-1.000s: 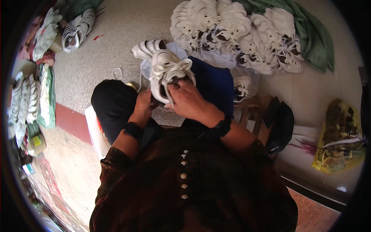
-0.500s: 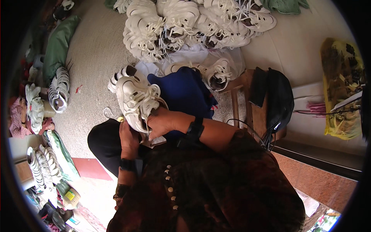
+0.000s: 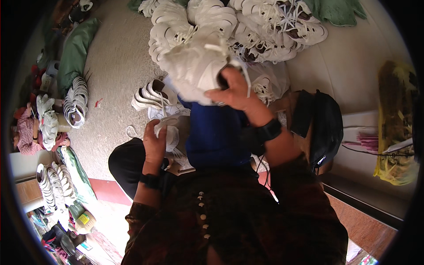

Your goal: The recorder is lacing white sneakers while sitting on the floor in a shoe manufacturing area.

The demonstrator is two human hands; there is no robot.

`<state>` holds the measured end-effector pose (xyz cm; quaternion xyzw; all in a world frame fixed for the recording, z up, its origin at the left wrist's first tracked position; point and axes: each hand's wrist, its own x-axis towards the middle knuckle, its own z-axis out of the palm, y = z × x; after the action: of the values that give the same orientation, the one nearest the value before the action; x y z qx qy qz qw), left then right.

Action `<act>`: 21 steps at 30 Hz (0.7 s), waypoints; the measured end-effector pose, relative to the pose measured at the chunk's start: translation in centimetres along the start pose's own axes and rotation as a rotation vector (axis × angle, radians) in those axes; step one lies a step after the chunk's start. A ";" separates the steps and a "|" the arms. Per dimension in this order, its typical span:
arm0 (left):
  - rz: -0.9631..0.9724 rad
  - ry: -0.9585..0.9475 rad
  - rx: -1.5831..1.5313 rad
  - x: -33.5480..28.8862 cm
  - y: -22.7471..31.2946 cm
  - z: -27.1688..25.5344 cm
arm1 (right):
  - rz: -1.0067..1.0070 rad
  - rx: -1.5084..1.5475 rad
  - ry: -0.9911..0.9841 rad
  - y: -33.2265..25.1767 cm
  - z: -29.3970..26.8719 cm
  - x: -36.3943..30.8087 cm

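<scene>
My right hand (image 3: 236, 90) grips a white shoe upper (image 3: 190, 73) at its opening, raised over the blue cloth (image 3: 216, 137) on my lap. This upper has pale laces and is smeared by motion; whether others are nested in it I cannot tell. Lower and to the left, my left hand (image 3: 154, 141) has its fingers and thumb curled at the edge of another white upper (image 3: 174, 130), whose shape is partly blurred. Just beyond that hand, a small stack of white uppers (image 3: 154, 95) with dark linings lies on the floor.
A large heap of laced white uppers (image 3: 265, 31) lies ahead. On the right are a black bag (image 3: 327, 128) on a wooden stool and a yellow plastic bag (image 3: 393, 123). Green sacks (image 3: 77, 53) and more nested uppers (image 3: 76, 104) stand along the left.
My hands have come apart. The right one has carried the white upper forward and up toward the heap, uncovering the blue cloth. My left hand has moved slightly up and right.
</scene>
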<state>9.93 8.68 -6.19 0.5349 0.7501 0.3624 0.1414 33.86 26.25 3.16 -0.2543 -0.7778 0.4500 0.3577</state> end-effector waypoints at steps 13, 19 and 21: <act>0.144 -0.123 0.206 1.3 -1.2 2.9 | 0.393 -0.769 -0.223 14.5 0.5 0.6; 0.153 -0.163 0.150 2.2 -0.4 2.6 | 0.217 -0.917 -0.121 30.0 5.7 -4.7; 0.128 -0.167 0.166 1.7 -0.8 2.5 | 0.454 -0.795 -0.311 31.1 5.7 -3.5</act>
<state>10.20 11.05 -8.17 0.6200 0.7273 0.2615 0.1351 33.86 35.26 -27.37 -0.4644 -0.8585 0.2174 0.0052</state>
